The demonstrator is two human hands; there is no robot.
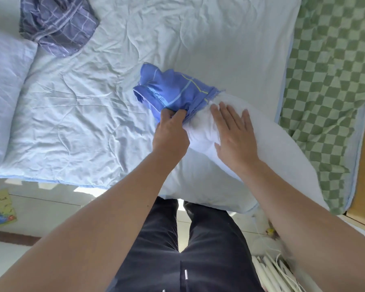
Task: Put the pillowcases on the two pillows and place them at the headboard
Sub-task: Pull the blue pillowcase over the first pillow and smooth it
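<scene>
A pillow [230,157] lies on the bed [82,123] at centre — one pillowcase [173,89] bunched over its twelve-o'clock end, another [57,22] at ten o'clock.

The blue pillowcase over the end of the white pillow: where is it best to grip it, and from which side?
Probably grip the blue pillowcase at its bunched open hem, from the near side, where the left hand pinches it. That edge meets the white pillow, which the right hand presses flat.
</scene>
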